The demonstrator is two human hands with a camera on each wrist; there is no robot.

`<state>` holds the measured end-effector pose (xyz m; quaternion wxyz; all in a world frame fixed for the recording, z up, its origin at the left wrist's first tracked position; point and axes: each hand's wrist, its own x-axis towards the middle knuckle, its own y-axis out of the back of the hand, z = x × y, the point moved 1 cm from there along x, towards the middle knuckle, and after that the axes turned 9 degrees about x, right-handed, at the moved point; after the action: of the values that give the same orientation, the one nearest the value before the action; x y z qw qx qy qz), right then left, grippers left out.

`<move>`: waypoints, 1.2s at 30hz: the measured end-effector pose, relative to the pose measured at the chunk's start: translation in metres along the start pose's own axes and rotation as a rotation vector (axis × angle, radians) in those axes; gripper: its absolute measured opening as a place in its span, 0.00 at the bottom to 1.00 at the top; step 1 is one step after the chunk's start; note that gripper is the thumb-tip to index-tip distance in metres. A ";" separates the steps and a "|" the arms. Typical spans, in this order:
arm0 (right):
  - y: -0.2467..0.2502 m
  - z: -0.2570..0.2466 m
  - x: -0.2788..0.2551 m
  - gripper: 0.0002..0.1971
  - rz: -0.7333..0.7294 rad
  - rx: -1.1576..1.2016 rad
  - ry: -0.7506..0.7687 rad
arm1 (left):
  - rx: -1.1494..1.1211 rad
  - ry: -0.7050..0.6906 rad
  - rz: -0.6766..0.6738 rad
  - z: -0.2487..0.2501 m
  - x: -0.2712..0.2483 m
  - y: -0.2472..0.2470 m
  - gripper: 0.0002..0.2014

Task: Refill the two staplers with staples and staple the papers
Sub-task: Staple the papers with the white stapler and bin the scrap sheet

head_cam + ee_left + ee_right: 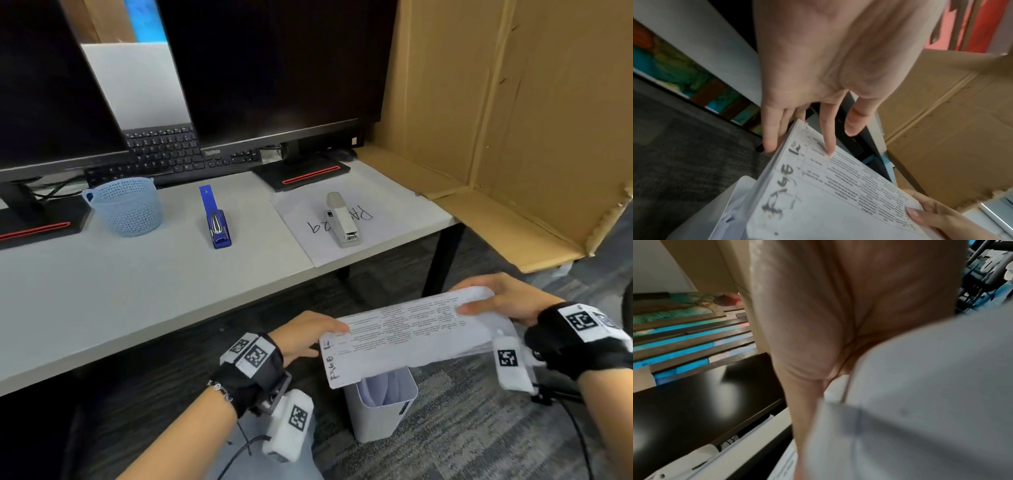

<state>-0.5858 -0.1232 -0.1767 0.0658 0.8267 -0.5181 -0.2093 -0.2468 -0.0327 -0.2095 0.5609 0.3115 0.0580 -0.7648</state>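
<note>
A blue stapler (pixel 215 219) lies shut on the grey desk (pixel 137 291). To its right a white stapler (pixel 342 219) rests on a handwritten sheet (pixel 308 240). Below the desk's front edge both hands hold a stack of printed papers (pixel 411 335) (pixel 838 203). My left hand (pixel 318 339) (pixel 797 146) pinches the stack's left corner, one finger on top and the others underneath. My right hand (pixel 486 301) (pixel 931 216) grips the right end, thumb on top. In the right wrist view the palm (pixel 807 337) and the papers (pixel 920 402) fill the frame.
A white bin (pixel 380 411) with paper inside stands on the carpet right under the stack. A light-blue mesh basket (pixel 126 205) sits left of the blue stapler. Two monitors (pixel 274 68), a keyboard (pixel 164 154) and a cardboard wall (pixel 513 120) close off the back and right.
</note>
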 end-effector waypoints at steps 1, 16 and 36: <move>0.001 0.006 0.004 0.13 0.025 -0.020 0.000 | -0.043 0.017 0.026 -0.003 0.011 -0.002 0.14; -0.036 0.090 0.096 0.18 0.390 -0.675 -0.360 | -0.425 0.249 0.088 -0.075 0.099 -0.025 0.13; -0.098 0.125 0.169 0.19 0.321 -0.773 -0.439 | -0.360 0.134 0.203 -0.065 0.111 -0.027 0.10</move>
<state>-0.4924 -0.2145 -0.3687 0.2894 0.5872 -0.5251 -0.5438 -0.2636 -0.0857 -0.3282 0.6767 0.2606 0.1991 -0.6592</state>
